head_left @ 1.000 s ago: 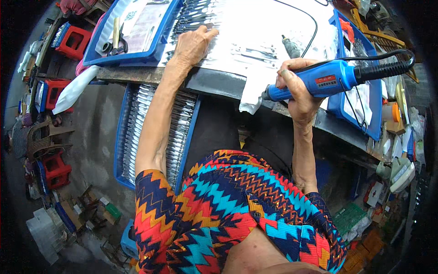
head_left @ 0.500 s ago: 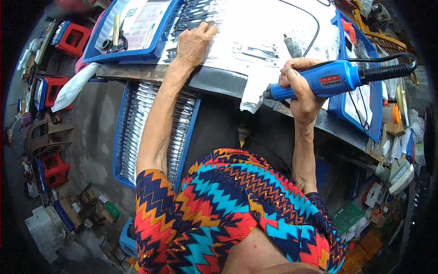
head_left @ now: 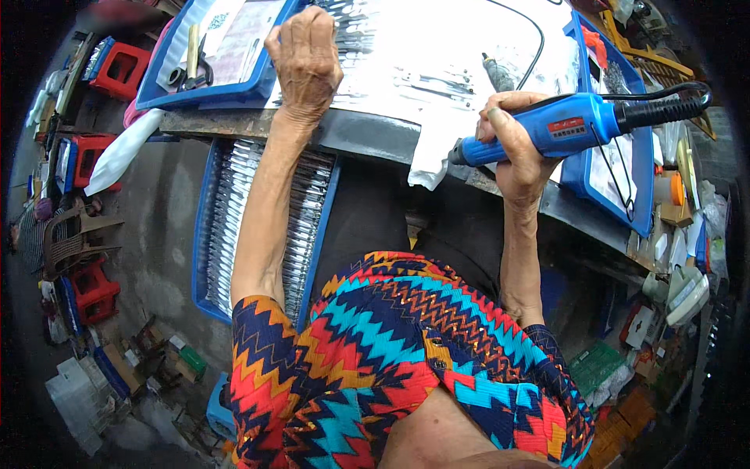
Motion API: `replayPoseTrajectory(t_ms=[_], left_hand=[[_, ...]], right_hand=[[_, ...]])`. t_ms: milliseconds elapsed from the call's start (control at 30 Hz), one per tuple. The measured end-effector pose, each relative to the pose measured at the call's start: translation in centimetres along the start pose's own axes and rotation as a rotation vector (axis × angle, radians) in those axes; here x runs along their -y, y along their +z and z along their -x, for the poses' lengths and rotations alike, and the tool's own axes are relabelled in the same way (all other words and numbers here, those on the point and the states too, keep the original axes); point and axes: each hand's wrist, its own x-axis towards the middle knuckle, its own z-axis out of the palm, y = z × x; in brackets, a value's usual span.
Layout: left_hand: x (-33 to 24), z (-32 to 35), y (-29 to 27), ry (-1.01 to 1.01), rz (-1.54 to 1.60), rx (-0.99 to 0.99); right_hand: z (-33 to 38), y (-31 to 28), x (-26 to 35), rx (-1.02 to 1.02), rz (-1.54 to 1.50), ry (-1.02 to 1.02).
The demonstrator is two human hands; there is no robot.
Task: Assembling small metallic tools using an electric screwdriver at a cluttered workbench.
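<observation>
My right hand (head_left: 517, 148) is wrapped round a blue corded electric screwdriver (head_left: 562, 127), held above the table's front edge with its nose to the left. My left hand (head_left: 306, 69) is over the left part of the table, back upward and fingers curled down. Its fingertips are hidden, so I cannot make out what is in them. Beside and beyond it lie rows of slim metal pieces (head_left: 356, 30). Several more slim metal pieces (head_left: 437, 84) lie on the white table covering (head_left: 394, 47), between my two hands.
A blue tray (head_left: 205, 97) with papers and a dark-handled tool stands at the left, another blue tray (head_left: 642, 205) at the right. Below the table edge, a blue crate (head_left: 200, 266) holds rows of metal pieces. A dark-tipped tool (head_left: 497, 74) lies near a black cable. Red stools (head_left: 121, 70) stand far left.
My left hand has moved left and a little farther away, off the middle of the metal pieces toward the left tray. My right hand stays nearly still with the electric screwdriver.
</observation>
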Motion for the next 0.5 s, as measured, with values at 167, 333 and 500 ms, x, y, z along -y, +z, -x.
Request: replayPoseTrajectory(t_ms=[167,333,500], left_hand=[[-1.4,-2.2,-2.2,0.046,0.212,-0.053],[-6.4,-1.7,-5.3,-0.25,0.722,0.106],[-11.5,0.4,-9.2,-1.206,1.362,0.625]], right_hand=[[-0.3,-0.7,-0.5,0.092,-0.001,-0.049],[-0.3,-0.8,-1.1,-0.007,-0.09,0.035],[-1.8,-1.7,-1.8,0.222,0.573,-0.763]])
